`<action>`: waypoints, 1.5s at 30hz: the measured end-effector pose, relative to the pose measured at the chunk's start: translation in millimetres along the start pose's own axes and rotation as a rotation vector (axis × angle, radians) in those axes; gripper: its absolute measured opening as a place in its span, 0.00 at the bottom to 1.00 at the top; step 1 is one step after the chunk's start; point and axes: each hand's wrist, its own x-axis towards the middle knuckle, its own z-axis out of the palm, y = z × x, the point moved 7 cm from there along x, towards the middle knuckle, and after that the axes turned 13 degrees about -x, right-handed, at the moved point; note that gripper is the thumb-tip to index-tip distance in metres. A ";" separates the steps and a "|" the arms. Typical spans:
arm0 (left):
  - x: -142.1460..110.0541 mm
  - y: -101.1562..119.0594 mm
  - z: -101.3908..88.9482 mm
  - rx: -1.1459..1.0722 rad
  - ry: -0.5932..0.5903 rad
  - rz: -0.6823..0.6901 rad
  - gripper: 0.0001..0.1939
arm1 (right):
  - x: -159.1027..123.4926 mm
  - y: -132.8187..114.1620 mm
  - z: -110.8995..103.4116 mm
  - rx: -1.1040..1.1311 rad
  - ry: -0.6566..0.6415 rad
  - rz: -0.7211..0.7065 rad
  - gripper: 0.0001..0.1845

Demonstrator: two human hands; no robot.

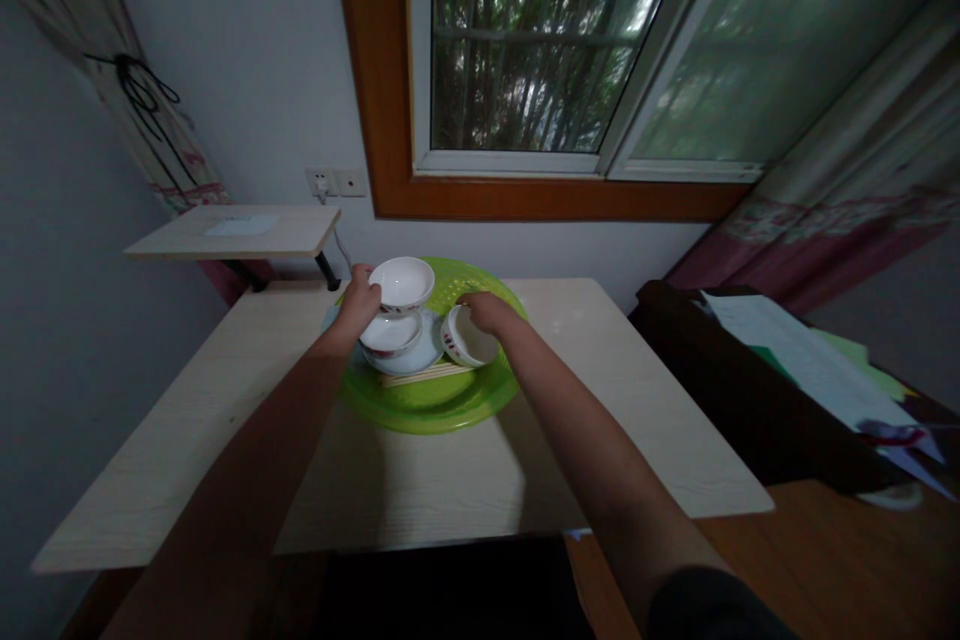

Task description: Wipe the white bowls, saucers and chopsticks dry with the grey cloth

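Observation:
My left hand grips the rim of a white bowl, held above the left part of a green basin. Below it another white bowl sits on a pale plate. My right hand has its fingers closed on the rim of a patterned white bowl, which tilts inside the basin to the right of the plate. Light-coloured chopsticks lie in the basin in front of the plate and partly under these dishes.
The basin stands on a light wooden table. A small raised shelf with a paper on it is at the back left. Papers lie on a dark piece of furniture at the right. A window is behind.

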 end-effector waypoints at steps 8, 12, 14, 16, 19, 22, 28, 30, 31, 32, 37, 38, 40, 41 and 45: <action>-6.3 15.5 8.3 -0.025 -0.072 0.086 0.24 | -16.7 -26.1 -44.6 0.382 0.277 -0.109 0.28; -9.5 20.8 11.9 -0.041 -0.124 0.132 0.25 | -21.1 -39.6 -47.6 0.404 0.306 -0.293 0.23; -10.0 22.9 12.8 -0.041 -0.136 0.176 0.25 | -18.4 -41.8 -43.7 0.348 0.307 -0.334 0.21; -10.4 24.1 14.3 -0.046 -0.150 0.212 0.26 | -13.2 -39.9 -38.2 0.301 0.290 -0.313 0.20; -11.9 25.2 18.7 -0.052 -0.186 0.251 0.28 | -6.9 -34.2 -32.7 0.247 0.266 -0.239 0.17; -15.5 28.5 24.5 -0.065 -0.238 0.293 0.29 | -5.2 -30.0 -32.1 0.190 0.254 -0.195 0.16; -22.2 33.2 36.7 -0.124 -0.348 0.287 0.33 | -4.7 -20.0 -32.9 0.129 0.236 -0.076 0.16; -24.0 32.7 39.8 -0.144 -0.365 0.282 0.34 | -4.1 -17.5 -32.1 0.110 0.228 -0.036 0.17; -24.6 30.4 41.4 -0.159 -0.375 0.260 0.34 | -3.6 -16.3 -31.8 0.103 0.227 -0.019 0.18; -24.9 27.0 43.0 -0.177 -0.386 0.227 0.34 | -3.2 -15.1 -31.5 0.098 0.225 -0.002 0.18; -20.7 13.2 39.7 -0.052 -0.340 0.220 0.22 | -0.9 -7.9 -28.4 0.063 0.197 0.081 0.19; -19.7 13.5 38.7 0.022 -0.331 0.273 0.17 | -0.7 -6.9 -27.8 0.055 0.190 0.093 0.19; -18.8 13.8 39.4 0.154 -0.348 0.363 0.10 | -0.7 -6.2 -26.8 0.039 0.177 0.107 0.19; -18.5 12.8 40.4 0.203 -0.364 0.383 0.09 | -0.8 -6.4 -26.4 0.032 0.171 0.111 0.19; -19.2 3.2 46.2 0.335 -0.453 0.333 0.10 | -1.8 -8.7 -25.0 0.015 0.139 0.110 0.19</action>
